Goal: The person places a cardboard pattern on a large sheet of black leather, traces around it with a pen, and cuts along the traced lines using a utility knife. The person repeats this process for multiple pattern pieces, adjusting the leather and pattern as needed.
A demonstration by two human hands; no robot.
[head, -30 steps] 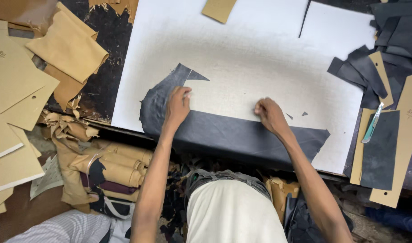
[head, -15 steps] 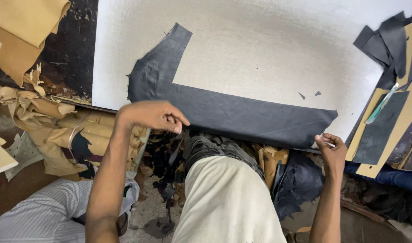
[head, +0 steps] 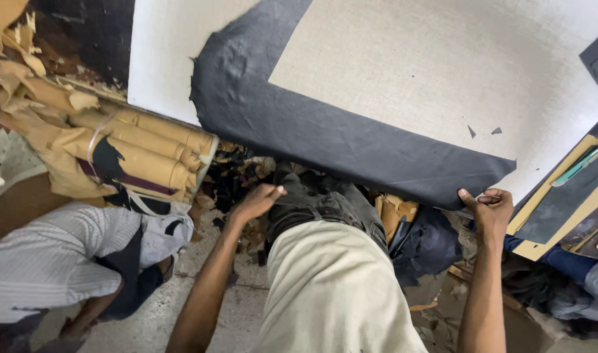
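Dark grey L-shaped leather sheet (head: 325,140) lies on the white cutting board (head: 443,85), overhanging its near edge; the right hand (head: 490,210) pinches that corner while the left hand (head: 256,199) hangs loose, holding nothing; a one-sided tug could skew or crease it.

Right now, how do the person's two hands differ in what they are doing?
The right hand grips the edge of the dark grey sheet at the white board's near side; the left hand holds nothing and hangs lower, over the scraps below the edge. The right is closed, the left loosely open. Both are bare.
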